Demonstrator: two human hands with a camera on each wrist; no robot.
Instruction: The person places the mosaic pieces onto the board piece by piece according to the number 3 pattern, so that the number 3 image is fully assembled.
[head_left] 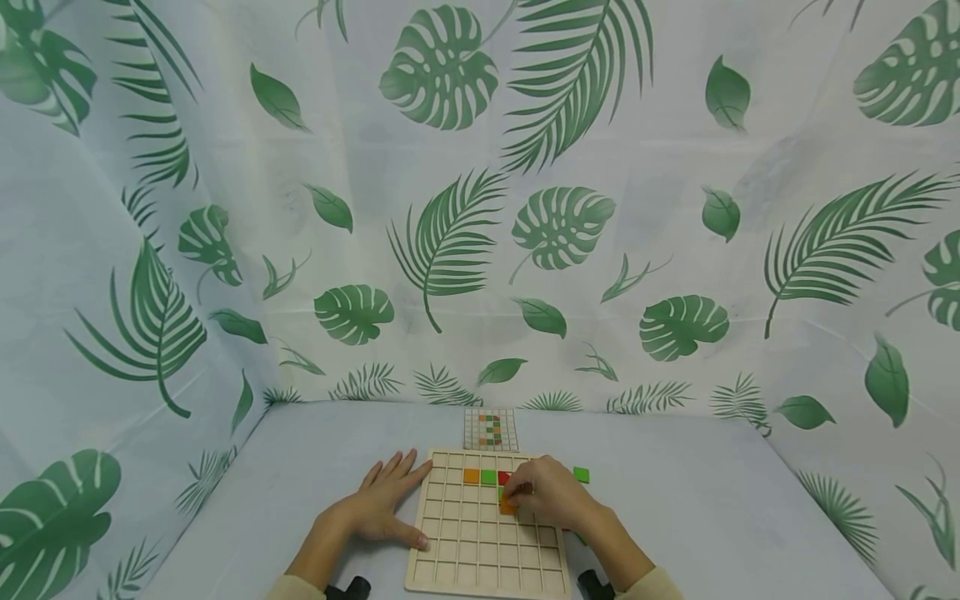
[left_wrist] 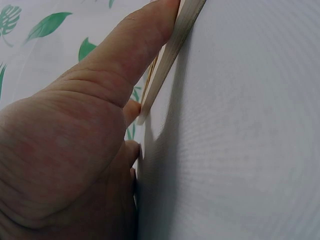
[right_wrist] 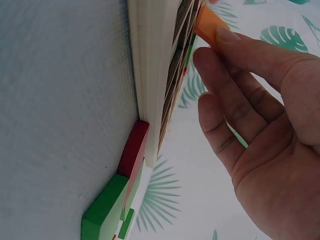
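A light wooden grid board [head_left: 457,550] lies flat in the head view. In its upper rows sit an orange tile [head_left: 471,476], a green tile [head_left: 489,477] and a red tile [head_left: 504,477], with part of another green one below the red. My right hand [head_left: 551,493] pinches an orange tile [right_wrist: 204,26] between thumb and finger, tilted at the board's surface. My left hand [head_left: 375,504] is spread at the board's left side, its thumb [left_wrist: 125,50] and a fingertip touching the edge.
Behind the board lies a small card [head_left: 491,430] printed with a coloured grid. To the right are a loose green tile [head_left: 581,475] and, in the right wrist view, a red tile [right_wrist: 133,149] and green tile [right_wrist: 105,207] beside the board's edge. A leaf-patterned cloth hangs behind.
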